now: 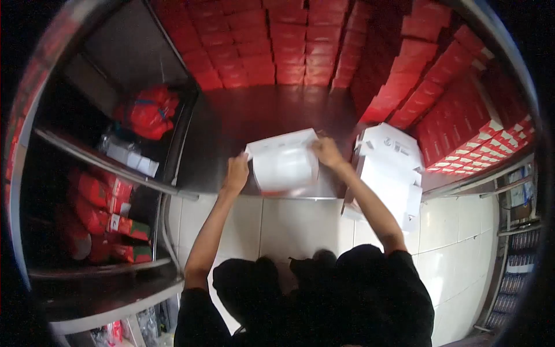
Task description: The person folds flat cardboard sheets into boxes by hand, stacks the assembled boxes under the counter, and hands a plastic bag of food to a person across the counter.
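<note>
A partly folded cardboard box (283, 168), white on the side facing me, is held at the front edge of the dark table. My left hand (236, 172) grips its upper left corner, fingers closed on the board. At the upper right corner my right hand (327, 151) is closed on the box too. The lower edge of the box is smeared by motion, with a reddish strip along it. To the right of my right arm lies a stack of flat white box blanks (388, 168), with small dark print on the top one.
Tall stacks of red boxes (248, 52) line the back of the dark table (225, 115), and more red boxes (457, 124) rise at the right. Metal shelving (104, 159) at the left holds red packages (130, 226) and a red bundle (151, 113). Pale tiles (300, 225) cover the floor.
</note>
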The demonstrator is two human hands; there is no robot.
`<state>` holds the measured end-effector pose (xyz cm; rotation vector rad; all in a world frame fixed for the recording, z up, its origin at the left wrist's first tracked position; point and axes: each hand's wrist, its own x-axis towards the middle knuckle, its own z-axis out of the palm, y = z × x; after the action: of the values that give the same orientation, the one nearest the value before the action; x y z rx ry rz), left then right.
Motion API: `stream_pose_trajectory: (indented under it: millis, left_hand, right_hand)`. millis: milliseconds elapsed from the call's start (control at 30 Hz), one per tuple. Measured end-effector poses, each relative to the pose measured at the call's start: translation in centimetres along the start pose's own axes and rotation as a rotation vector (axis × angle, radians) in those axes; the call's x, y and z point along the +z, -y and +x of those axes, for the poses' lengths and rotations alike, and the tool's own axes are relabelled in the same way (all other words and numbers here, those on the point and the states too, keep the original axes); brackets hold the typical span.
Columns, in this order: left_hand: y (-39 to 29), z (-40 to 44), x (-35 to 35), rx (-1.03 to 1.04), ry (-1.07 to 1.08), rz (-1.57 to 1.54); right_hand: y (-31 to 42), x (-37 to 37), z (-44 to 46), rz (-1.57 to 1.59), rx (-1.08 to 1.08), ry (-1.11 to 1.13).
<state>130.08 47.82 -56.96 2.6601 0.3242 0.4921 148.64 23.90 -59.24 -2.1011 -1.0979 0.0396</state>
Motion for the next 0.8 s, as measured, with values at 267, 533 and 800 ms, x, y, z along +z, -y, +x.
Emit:
stream_pose_trajectory:
  millis: [267,533,800]
  left_hand:
    - [-1.8,-3.1,1.9,-0.630,-0.035,-1.100]
    - [-1.3,-6.5,4.7,-0.822,-0.058,-1.445]
    - [0.4,-5.9,2.9,-0.902,0.266,-1.423]
  right_hand:
    - [1.9,1.1,-3.3,0.042,0.140,-0.162]
    - [4.0,0.8,-5.2,0.294,0.575,-0.094]
    - [1.2,3.0,-6.9,0.318,0.507,0.028]
